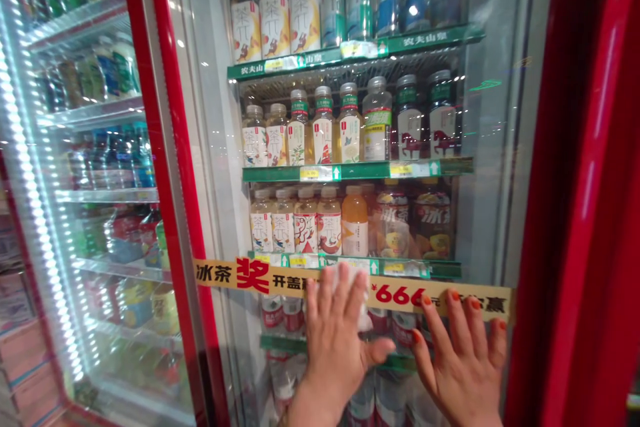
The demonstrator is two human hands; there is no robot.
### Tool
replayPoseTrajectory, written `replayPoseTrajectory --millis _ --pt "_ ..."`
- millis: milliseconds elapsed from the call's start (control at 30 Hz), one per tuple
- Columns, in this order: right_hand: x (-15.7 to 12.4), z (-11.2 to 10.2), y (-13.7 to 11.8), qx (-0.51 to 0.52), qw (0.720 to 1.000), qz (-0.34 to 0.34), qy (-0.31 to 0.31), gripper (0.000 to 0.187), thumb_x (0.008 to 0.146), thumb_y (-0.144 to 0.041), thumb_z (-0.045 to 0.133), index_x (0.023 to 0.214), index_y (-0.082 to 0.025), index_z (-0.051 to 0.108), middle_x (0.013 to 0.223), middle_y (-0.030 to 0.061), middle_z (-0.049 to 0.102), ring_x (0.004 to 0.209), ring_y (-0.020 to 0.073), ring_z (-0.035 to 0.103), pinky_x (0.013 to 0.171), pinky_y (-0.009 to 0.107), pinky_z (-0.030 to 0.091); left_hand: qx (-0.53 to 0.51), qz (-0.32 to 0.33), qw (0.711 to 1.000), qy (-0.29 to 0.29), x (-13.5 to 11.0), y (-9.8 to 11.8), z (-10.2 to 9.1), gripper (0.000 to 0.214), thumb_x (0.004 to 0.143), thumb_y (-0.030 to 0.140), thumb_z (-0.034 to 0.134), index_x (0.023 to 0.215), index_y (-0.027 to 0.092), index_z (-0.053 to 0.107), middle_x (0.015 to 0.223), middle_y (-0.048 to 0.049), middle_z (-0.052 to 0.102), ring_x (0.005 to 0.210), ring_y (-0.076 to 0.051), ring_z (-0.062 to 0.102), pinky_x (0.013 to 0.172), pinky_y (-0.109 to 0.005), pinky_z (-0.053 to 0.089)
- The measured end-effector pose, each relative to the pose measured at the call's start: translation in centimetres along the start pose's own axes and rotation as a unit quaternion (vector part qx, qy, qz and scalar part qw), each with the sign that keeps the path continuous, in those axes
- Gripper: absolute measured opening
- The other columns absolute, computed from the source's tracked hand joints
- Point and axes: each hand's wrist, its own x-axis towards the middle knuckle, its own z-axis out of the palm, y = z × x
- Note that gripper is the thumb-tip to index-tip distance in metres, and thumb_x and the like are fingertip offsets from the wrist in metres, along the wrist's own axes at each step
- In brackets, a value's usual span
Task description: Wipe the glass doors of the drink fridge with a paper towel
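Observation:
My left hand point(334, 333) lies with its fingers stretched out over a crumpled white tissue point(366, 315), holding it against the glass door point(485, 213) of a drinks cooler. Most of the tissue is hidden under the fingers, so I cannot tell its full size. To the right, my right hand point(463, 363), with orange nails, has its fingers spread at the same glass and holds nothing. Both hands overlap a yellow strip point(293, 283) with black and red lettering that runs across the door.
Behind the glass, shelves hold rows of bottles, among them white-labelled tea bottles point(275, 20) and an orange drink point(355, 213). Red door frames point(175, 120) stand on both sides. At left is a second lit cooler point(107, 113), with pinkish boxes point(27, 360) beside it.

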Motion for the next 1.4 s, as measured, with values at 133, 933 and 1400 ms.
replayPoseTrajectory --millis 133,933,1400 --pt "0.2 -1.0 0.7 0.011 1.000 -0.016 -0.010 0.074 0.103 -0.048 0.059 0.171 -0.040 0.030 0.183 0.0024 0.018 0.170 0.0347 0.016 0.136 0.065 0.015 0.034 0.079 0.996 -0.008 -5.1 -0.4 0.3 0.087 0.100 0.082 0.017 0.171 0.031 0.030 0.175 -0.0003 0.041 0.172 -0.027 0.009 0.140 -0.055 -0.004" --pt "0.2 -0.5 1.7 -0.030 0.999 -0.012 -0.010 0.072 0.107 -0.049 0.052 0.173 -0.036 0.027 0.183 0.0039 0.019 0.170 0.0315 0.017 0.137 0.063 0.013 -0.004 0.012 1.000 0.011 8.1 2.2 -1.2 0.100 0.098 0.084 0.010 0.174 0.021 0.017 0.183 -0.0101 0.020 0.172 -0.028 -0.002 0.137 -0.060 -0.010" --pt "0.1 -0.4 1.7 -0.033 0.999 -0.013 -0.004 0.074 0.106 -0.048 0.054 0.173 -0.034 0.026 0.182 0.0047 0.021 0.170 0.0308 0.018 0.137 0.062 0.015 -0.004 0.078 0.997 0.005 11.7 3.6 -1.6 0.094 0.099 0.084 0.025 0.174 0.026 0.018 0.183 -0.0040 0.021 0.172 -0.031 -0.002 0.138 -0.061 -0.010"
